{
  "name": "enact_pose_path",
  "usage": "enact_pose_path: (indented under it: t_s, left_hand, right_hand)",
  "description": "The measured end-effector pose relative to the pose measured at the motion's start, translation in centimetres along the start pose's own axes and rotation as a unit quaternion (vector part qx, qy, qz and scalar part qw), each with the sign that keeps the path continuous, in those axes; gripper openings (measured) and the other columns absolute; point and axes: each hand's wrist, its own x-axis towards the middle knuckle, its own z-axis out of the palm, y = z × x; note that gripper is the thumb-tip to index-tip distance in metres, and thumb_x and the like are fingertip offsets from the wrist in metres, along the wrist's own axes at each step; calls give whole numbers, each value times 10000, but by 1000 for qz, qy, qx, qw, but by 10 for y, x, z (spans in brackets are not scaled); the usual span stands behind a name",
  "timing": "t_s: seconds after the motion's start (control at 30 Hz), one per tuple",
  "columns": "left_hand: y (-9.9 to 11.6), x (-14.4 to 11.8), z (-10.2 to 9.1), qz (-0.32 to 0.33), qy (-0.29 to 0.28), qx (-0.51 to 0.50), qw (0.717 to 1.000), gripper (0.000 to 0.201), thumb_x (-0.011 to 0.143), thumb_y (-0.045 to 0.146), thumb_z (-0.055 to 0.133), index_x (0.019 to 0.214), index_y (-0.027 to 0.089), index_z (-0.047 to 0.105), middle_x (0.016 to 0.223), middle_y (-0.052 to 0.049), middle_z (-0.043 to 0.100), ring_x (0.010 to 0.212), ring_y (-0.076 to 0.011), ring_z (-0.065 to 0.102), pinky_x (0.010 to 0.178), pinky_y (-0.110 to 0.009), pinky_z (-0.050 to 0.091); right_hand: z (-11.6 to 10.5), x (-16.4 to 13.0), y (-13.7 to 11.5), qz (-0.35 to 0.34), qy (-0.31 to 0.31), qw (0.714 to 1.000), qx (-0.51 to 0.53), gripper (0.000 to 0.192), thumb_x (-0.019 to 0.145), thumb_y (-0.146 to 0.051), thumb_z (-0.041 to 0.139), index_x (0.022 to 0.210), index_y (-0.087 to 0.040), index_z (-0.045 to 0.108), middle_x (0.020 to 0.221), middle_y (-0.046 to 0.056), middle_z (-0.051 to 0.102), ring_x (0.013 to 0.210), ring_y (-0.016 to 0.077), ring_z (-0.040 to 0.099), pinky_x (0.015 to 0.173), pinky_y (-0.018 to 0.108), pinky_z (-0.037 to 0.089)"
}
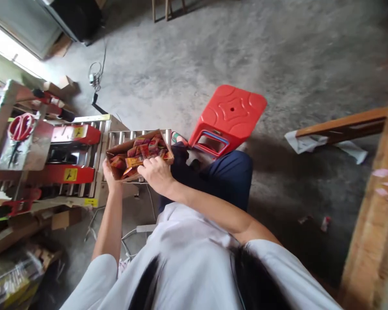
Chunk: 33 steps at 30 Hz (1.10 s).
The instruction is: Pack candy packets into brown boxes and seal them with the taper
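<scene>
An open cardboard box full of small red and orange wrapped packets sits over the end of a metal roller conveyor. My left hand grips the box at its left end, fingers partly hidden behind the wall. Across the near right rim lies my right hand, its fingers curled over the edge beside the packets. What its fingertips press on is partly hidden.
Left of the box stands a taping machine with red side guards and scissors on top. A red plastic stool is ahead of my knees. Cardboard pieces lie lower left; a wooden frame is at the right.
</scene>
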Motion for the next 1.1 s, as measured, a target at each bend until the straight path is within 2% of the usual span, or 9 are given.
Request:
enact_pose_path:
  t_s: [0.1, 0.2, 0.33, 0.47, 0.57, 0.7, 0.93, 1.0, 1.1]
  left_hand:
    - [6, 7, -30, 17, 73, -2, 997, 477, 742, 602, 710, 914, 193, 534, 885, -13, 603, 777, -123, 595, 756, -248, 510]
    - [14, 8, -44, 31, 30, -14, 999, 471, 654, 529, 799, 729, 180, 491, 725, 21, 524, 632, -84, 510, 623, -199, 453]
    - [31, 8, -37, 60, -76, 94, 991, 341, 718, 436, 781, 702, 182, 554, 660, 23, 539, 524, -79, 457, 505, -203, 377]
    - [51, 15, -23, 137, -190, 317, 919, 213, 818, 385, 702, 754, 184, 665, 726, -21, 643, 627, -131, 561, 593, -250, 449]
    - [66, 25, -26, 155, -299, 343, 877, 363, 871, 525, 625, 949, 187, 731, 928, -68, 701, 757, -169, 635, 694, -288, 522]
    - [75, 31, -38, 162, -412, 304, 844, 696, 724, 726, 693, 1183, 203, 711, 1186, -109, 669, 1063, -257, 649, 915, -374, 546]
    - [37, 30, -18, 67, -248, 309, 916, 268, 731, 388, 782, 865, 184, 671, 818, -32, 649, 676, -163, 598, 634, -304, 507]
    - [28, 30, -13, 91, -224, 325, 914, 287, 690, 310, 797, 872, 187, 611, 830, -33, 621, 706, -177, 579, 666, -324, 502]
    - [26, 25, -13, 137, -199, 358, 902, 292, 723, 279, 764, 911, 189, 560, 888, -59, 594, 789, -207, 571, 754, -371, 504]
  right_hand:
    - [-15, 7, 12, -51, 84, 989, 114, 129, 974, -213, 551, 1023, -187, 667, 979, 51, 660, 918, 191, 587, 878, 331, 446]
    - [-40, 7, 55, 50, 181, 960, 206, 144, 959, -271, 594, 1047, -173, 650, 1021, 65, 650, 1009, 216, 585, 939, 377, 457]
    - [-35, 14, 92, 67, -11, 952, 297, 175, 929, -252, 631, 1087, -197, 683, 1055, 53, 688, 990, 201, 645, 907, 363, 503]
    - [-11, 24, 87, -31, -206, 934, 289, 396, 883, -408, 701, 1181, -148, 699, 1202, 128, 688, 1162, 262, 619, 1005, 401, 482]
    - [-6, 31, 90, -37, -223, 935, 274, 647, 753, -422, 825, 1308, -143, 644, 1314, 150, 647, 1231, 292, 595, 1050, 422, 462]
    - [-3, 43, 101, 22, -203, 941, 271, 577, 687, -318, 872, 1221, -178, 704, 1201, 86, 717, 1153, 271, 646, 1038, 409, 468]
    - [4, 45, 69, 140, -57, 976, 155, 477, 743, -161, 812, 1201, -164, 679, 1173, 107, 703, 1108, 281, 641, 1020, 465, 475]
    - [7, 39, 53, 74, 15, 992, 97, 514, 810, -107, 731, 1303, -189, 613, 1345, 123, 618, 1268, 293, 545, 1121, 515, 385]
    - [18, 37, 33, -80, 6, 993, 84, 487, 919, -136, 604, 1393, -228, 541, 1516, 81, 486, 1426, 252, 393, 1197, 487, 294]
